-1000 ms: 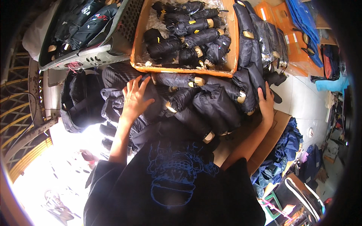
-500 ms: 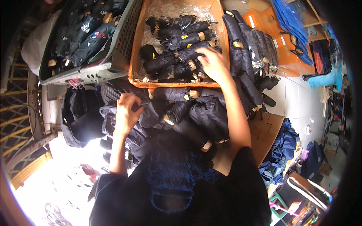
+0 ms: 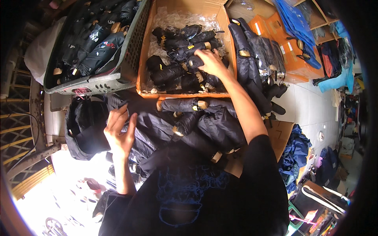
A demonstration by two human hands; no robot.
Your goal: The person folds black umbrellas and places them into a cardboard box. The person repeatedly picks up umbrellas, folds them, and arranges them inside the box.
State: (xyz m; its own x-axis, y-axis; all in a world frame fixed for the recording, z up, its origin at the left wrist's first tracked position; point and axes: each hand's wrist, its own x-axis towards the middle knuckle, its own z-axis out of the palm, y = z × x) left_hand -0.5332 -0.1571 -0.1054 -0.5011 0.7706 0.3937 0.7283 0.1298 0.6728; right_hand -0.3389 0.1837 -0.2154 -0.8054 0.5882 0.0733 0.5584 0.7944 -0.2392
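My right hand [image 3: 212,63] reaches into the orange-rimmed cardboard box [image 3: 185,95] and grips a folded black umbrella [image 3: 194,63], whose end tilts up toward me. Around it lie several more folded black umbrellas [image 3: 169,74] with tan handles, on clear plastic wrap. Over the dark cloth left of the box's front, my left hand [image 3: 120,128] is raised, thumb apart from the fingers. Black fabric [image 3: 143,108] lies close beside its fingertips; I see no firm hold on it. In front of the box, more black umbrellas [image 3: 183,105] lie in a pile.
A grey-green plastic crate [image 3: 98,83] full of dark umbrellas stands left of the box. Wrapped umbrellas [image 3: 260,49] and orange boxes [image 3: 299,65] are to the right. A cardboard sheet [image 3: 281,141] and dark blue cloth [image 3: 295,153] lie lower right. A metal lattice gate [image 3: 19,133] borders the left.
My right hand has closed on an umbrella in the box and tipped its end up. My left hand has moved left and a little nearer me, its thumb spreading from the fingers.
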